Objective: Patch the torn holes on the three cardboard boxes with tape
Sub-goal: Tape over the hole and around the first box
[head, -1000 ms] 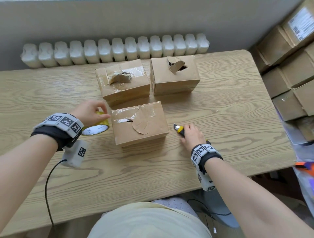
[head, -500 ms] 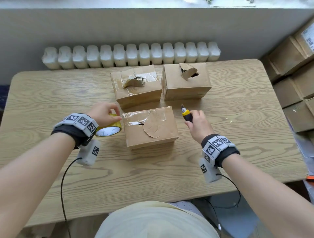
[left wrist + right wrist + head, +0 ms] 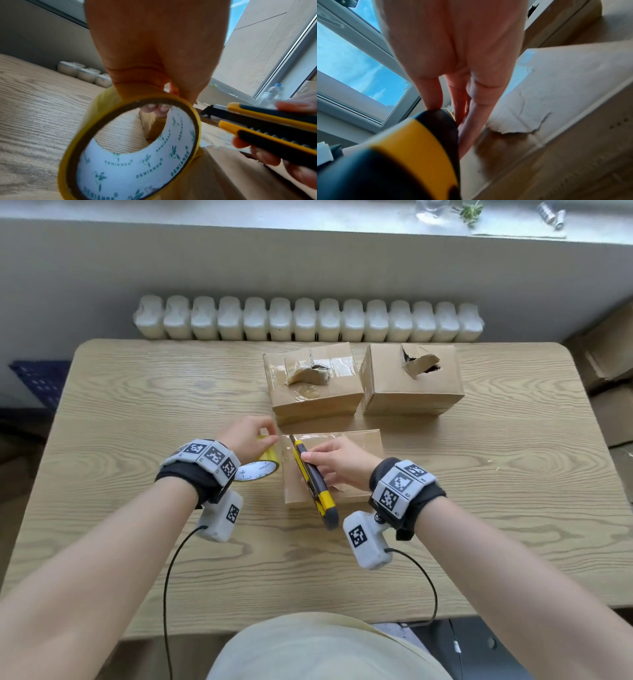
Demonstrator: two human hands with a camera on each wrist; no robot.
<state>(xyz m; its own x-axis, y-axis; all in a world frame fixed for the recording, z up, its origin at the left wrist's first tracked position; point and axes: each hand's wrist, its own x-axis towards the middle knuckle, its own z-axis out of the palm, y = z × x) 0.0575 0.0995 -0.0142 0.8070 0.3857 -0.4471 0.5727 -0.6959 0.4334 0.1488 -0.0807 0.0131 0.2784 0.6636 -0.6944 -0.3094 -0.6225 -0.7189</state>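
Tape [image 3: 260,470] roll gripped by left hand [image 3: 248,436]; right hand [image 3: 337,462] grips knife [image 3: 313,481] over near box [image 3: 356,446]. Step: cutting strip. Next: careful slice, press flat.

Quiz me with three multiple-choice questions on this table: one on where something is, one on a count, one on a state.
1. Where is the tape roll?
A. left of the near box
B. on the windowsill
C. atop a far box

2. How many cardboard boxes stand on the table?
A. two
B. three
C. five

3. The far right box is:
A. torn open, untaped
B. flattened
C. wrapped in yellow paper

Answers: 1 A, the left hand holds it there. 2 B, two far, one near. 3 A, its flap gapes over a dark hole.
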